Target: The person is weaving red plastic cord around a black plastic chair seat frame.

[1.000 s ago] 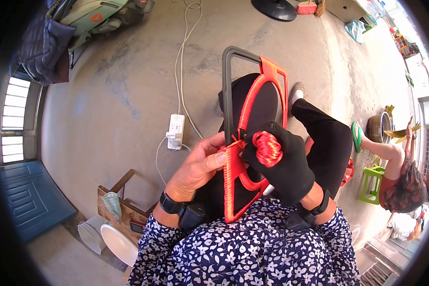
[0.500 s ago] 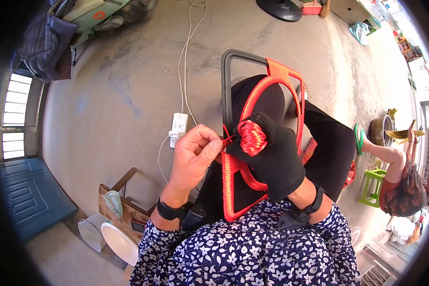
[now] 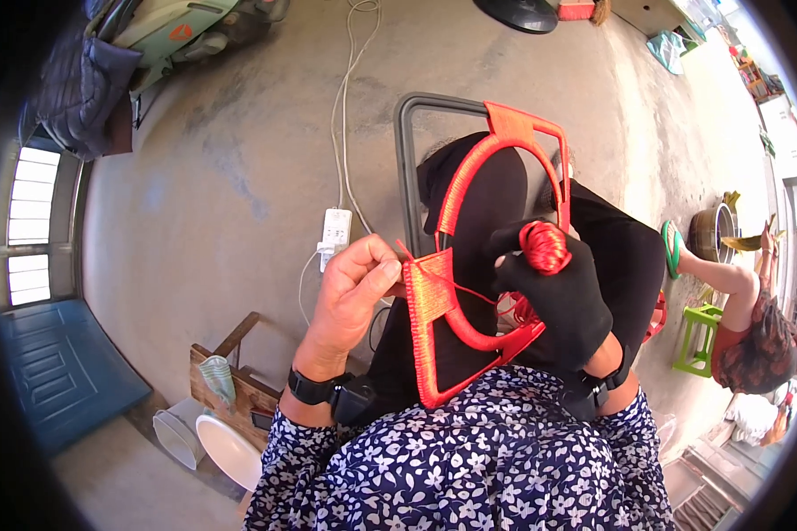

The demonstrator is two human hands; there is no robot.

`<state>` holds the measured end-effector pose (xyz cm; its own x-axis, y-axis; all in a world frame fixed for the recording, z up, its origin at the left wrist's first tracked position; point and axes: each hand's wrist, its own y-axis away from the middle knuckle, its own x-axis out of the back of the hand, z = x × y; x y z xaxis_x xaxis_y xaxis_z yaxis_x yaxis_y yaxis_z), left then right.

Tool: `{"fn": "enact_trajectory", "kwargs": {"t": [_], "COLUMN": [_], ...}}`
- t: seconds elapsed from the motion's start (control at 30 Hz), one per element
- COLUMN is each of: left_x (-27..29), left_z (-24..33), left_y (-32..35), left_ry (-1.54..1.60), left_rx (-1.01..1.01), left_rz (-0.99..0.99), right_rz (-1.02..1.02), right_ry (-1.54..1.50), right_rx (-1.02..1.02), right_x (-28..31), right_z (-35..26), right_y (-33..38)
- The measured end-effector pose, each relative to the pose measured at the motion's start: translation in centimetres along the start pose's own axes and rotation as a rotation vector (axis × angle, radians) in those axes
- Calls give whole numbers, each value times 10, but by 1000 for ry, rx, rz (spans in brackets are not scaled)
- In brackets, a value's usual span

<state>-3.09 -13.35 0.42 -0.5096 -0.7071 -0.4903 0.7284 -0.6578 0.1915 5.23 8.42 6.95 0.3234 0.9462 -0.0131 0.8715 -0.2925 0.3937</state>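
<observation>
A person seated on a concrete floor works red cord onto a metal frame point(image 3: 469, 265) held upright across the lap, its long axis running from the lap up and away toward the top of the view. The bare left hand point(image 3: 350, 296) sits at the frame's left edge, thumb and fingertips pressed together in a pinch on the red cord point(image 3: 456, 285) just where it meets the tightly wound patch at the lower left corner. From that pinch the strand runs rightward and slightly down across the open middle of the frame to the black-gloved right hand point(image 3: 553, 296), whose fingers are curled closed around a spool of red cord point(image 3: 543, 247) on the frame's right side. The left hand is the nearer one to the wrapped section; the spool lies to its right, across the frame. A white power strip point(image 3: 335, 232) and its cables lie on the floor beyond the left hand. Another person sits at the far right beside a green stool point(image 3: 695, 341).
</observation>
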Motion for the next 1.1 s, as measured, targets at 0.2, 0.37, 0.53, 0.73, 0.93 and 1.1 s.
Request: {"fn": "enact_trajectory", "kwargs": {"t": [0.2, 0.37, 0.53, 0.73, 0.93, 1.1], "left_x": [-22, -17, -39, -66, -112, -150], "left_z": [8, -11, -22, -29, 8, 23], "left_y": [-17, -28, -39, -77, -58, -58], "left_ry": [347, 382, 726, 962, 390, 35], "left_rx": [185, 158, 241, 102, 276, 431], "left_rz": [-112, -230, -564, -1313, -883, -637], "right_rz": [-221, -163, -85, -75, -30, 104], "right_ry": [265, 143, -42, -46, 24, -141], "right_rx": [181, 107, 104, 193, 348, 293], "right_x": [1, 18, 35, 42, 62, 80], "right_z": [21, 6, 0, -15, -16, -24], "right_y": [8, 14, 37, 59, 73, 83]}}
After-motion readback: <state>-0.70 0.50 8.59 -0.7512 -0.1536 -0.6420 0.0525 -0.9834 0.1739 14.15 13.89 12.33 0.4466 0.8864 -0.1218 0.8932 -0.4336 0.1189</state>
